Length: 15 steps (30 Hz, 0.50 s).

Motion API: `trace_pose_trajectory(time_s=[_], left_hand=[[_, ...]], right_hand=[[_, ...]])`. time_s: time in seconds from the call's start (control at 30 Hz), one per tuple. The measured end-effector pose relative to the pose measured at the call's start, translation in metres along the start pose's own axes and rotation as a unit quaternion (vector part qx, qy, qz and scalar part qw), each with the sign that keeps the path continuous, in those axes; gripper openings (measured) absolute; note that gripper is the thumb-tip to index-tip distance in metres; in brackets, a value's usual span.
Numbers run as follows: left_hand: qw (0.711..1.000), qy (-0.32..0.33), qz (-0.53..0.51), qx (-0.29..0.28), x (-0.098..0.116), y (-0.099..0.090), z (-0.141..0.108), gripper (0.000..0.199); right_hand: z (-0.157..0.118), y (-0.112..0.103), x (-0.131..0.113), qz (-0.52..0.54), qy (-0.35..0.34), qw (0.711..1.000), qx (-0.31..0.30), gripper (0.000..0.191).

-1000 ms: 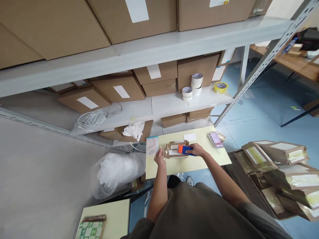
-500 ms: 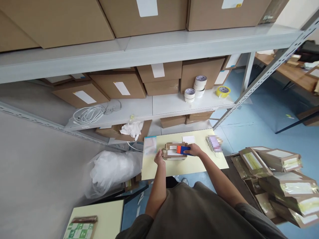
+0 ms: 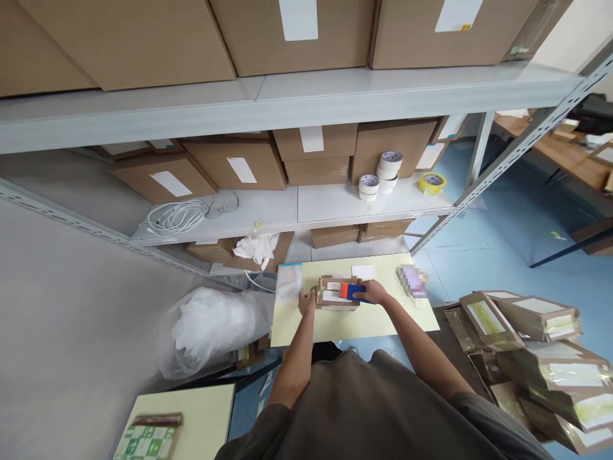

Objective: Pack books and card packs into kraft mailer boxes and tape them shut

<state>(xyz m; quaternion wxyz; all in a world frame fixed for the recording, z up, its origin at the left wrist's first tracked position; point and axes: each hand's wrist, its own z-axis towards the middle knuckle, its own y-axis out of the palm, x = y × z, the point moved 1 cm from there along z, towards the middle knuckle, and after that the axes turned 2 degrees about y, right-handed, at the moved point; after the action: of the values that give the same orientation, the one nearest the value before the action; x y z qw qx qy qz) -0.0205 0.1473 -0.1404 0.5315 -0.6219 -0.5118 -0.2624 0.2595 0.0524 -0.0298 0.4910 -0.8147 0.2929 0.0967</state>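
Observation:
On the pale yellow table [image 3: 287, 326] lies a small cardboard box [image 3: 322, 285] with white labels or paper on its top. My left hand [image 3: 307, 303] is at the box's left end, its fingers closed against that edge. In my right hand [image 3: 375, 292] is a blue tape dispenser [image 3: 355, 292] with an orange front part, which rests over the right half of the box top. Any tape coming from it is too small to make out. Behind the box lies a white sheet of paper [image 3: 363, 271].
A clear plastic bag [image 3: 289, 281] lies at the table's left, a blurred purple item [image 3: 412, 281] at its right. Ahead stands a metal shelf [image 3: 268, 220] with cartons and tape rolls [image 3: 368, 187]. Taped boxes [image 3: 539, 345] are piled at right; a white bag [image 3: 215, 329] is at left.
My left hand has shifted slightly down and changed its hold at the box's left end. The dispenser in my right hand stays nearly in place on the box. The camera view has moved a little.

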Motion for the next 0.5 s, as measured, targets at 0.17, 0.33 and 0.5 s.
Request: trace_pose_trajectory(time_s=[0.17, 0.33, 0.5], left_hand=[[0.988, 0.036, 0.068, -0.134, 0.012, 0.009, 0.001, 0.022], [0.98, 0.047, 0.118, -0.151, 0.012, 0.026, -0.006, 0.042], [0.978, 0.05, 0.141, -0.147, 0.009, 0.037, -0.014, 0.051]], right_hand=[[0.003, -0.001, -0.008, -0.021, 0.033, 0.999, -0.002, 0.044], [0.011, -0.004, -0.019, -0.045, 0.04, 0.998, -0.012, 0.05], [0.01, -0.011, -0.01, -0.045, 0.018, 0.999, -0.02, 0.051]])
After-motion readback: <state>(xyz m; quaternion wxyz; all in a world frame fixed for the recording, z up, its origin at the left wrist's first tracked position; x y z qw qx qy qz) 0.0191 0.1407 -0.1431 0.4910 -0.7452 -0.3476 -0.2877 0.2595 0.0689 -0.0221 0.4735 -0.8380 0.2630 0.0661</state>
